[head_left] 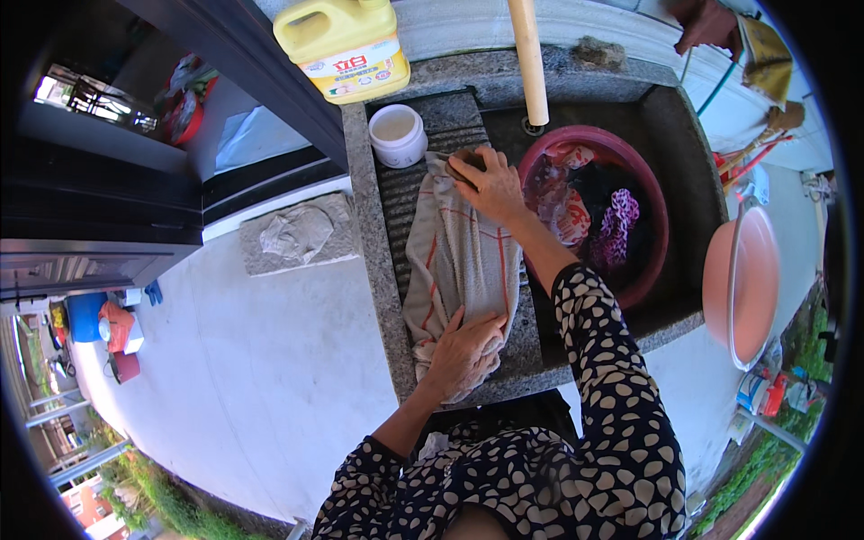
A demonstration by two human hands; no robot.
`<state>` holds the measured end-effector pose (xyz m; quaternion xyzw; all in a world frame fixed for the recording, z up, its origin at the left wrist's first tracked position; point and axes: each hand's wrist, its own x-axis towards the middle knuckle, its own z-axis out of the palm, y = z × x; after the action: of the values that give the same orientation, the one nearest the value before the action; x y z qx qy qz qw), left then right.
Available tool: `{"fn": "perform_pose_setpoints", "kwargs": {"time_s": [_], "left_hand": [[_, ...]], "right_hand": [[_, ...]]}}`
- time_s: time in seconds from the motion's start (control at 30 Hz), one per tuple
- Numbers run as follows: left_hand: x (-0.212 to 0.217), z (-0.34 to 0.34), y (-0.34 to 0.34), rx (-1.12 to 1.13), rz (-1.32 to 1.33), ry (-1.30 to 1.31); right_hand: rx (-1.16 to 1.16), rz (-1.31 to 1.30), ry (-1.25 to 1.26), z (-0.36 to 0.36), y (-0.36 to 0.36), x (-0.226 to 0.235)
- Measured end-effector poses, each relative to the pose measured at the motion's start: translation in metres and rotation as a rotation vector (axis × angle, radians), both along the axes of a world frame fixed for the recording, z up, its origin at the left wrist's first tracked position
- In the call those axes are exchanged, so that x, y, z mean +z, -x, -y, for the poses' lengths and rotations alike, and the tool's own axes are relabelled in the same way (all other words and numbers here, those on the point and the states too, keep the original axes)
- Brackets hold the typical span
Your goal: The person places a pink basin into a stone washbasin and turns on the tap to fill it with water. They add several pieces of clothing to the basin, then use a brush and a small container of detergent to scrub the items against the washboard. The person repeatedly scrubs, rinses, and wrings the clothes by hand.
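Note:
A grey-beige towel (468, 252) with red-orange stripes lies lengthwise over the ribbed stone washboard (405, 193) on the left side of the sink. My left hand (461, 355) grips the bunched near end of it. At the far end, my right hand (493, 187) is closed over a small brown block (465, 166) pressed to the cloth. Fingers cover most of that block, so I cannot tell whether it is a brush or soap. Just beyond it stands a white round tub (398, 135).
In the sink basin sits a dark pink washbasin (661, 216) with wet clothes (616, 225). A wooden pole (529, 63) slants down behind it. A yellow detergent jug (346, 54) stands on the back left edge. Outside are a pink basin (747, 283) and a stone slab (270, 261) bearing a cloth.

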<state>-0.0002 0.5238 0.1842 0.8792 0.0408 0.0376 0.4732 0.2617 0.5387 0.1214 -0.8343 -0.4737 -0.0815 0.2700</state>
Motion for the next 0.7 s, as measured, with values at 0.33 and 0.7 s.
{"fn": "perform_pose_setpoints", "kwargs": {"time_s": [0.33, 0.7], "left_hand": [[-0.016, -0.003, 0.005, -0.015, 0.060, 0.040], [-0.013, -0.008, 0.004, -0.029, 0.012, 0.063]], "right_hand": [[0.342, 0.083, 0.111, 0.039, 0.061, 0.014], [0.406, -0.051, -0.017, 0.035, 0.047, 0.030]]}}
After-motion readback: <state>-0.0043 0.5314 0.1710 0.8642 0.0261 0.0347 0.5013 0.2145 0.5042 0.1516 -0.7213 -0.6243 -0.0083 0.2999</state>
